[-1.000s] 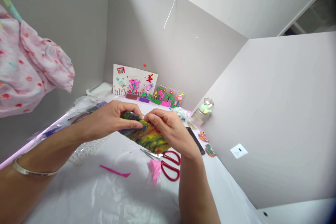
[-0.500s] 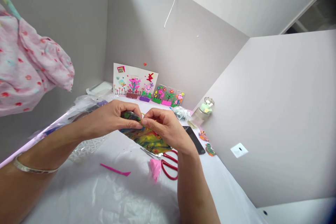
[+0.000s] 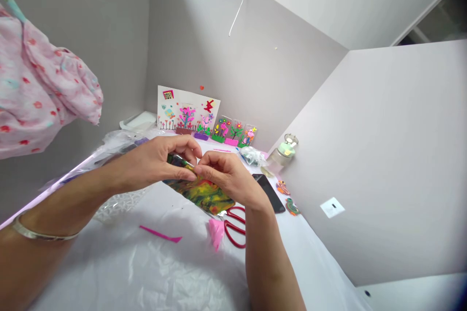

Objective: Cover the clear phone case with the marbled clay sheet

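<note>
A flat panel with a marbled green, yellow, red and black surface (image 3: 204, 193) and a clear glossy edge lies beneath my hands. My left hand (image 3: 170, 158) is curled round its upper left part, thumb along the face and fingers over the far edge. Beside it, my right hand (image 3: 222, 170) has thumb and forefinger pinched together at the panel's upper edge, fingertips close to the left ones. What that pinch holds is too small to make out. Red-handled scissors (image 3: 235, 243) lie partly under the panel and behind my right wrist. A pink lump in clear wrap (image 3: 216, 233) sits beside them.
A thin magenta strip (image 3: 160, 234) lies on the white covered table (image 3: 138, 272). To the right are a black phone (image 3: 272, 194), small clay figures (image 3: 292, 206) and a green-lidded jar (image 3: 285, 150). Decorated cards (image 3: 188, 107) lean against the back wall; crumpled plastic (image 3: 120, 204) is left.
My left fingers have lifted and spread a little from the thumb. Both hands and the panel have shifted slightly left. A thin pink strip now shows on the table behind my hands.
</note>
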Tool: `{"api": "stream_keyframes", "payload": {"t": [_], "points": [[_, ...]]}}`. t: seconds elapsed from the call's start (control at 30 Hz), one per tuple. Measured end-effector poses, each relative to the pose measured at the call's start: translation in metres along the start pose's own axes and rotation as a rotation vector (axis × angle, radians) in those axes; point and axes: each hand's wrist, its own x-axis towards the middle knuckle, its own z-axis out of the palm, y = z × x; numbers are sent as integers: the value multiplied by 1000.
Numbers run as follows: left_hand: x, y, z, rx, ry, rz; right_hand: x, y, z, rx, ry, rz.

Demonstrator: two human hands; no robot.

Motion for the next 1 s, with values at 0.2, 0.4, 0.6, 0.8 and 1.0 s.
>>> {"api": "stream_keyframes", "payload": {"t": [0.2, 0.4, 0.6, 0.8, 1.0], "points": [[0, 1, 0, 32, 46, 48, 0, -1, -3, -15, -27, -40], [1, 4, 1, 50, 43, 41, 1, 6, -2, 62, -20, -6], [1, -1, -3, 41, -10, 26, 0, 4, -4, 25, -35, 8], [1, -1, -3, 56, 13, 44, 0, 5, -4, 54, -35, 3], [2, -1, -2, 63, 16, 50, 0, 3, -3, 34, -11, 13]]}}
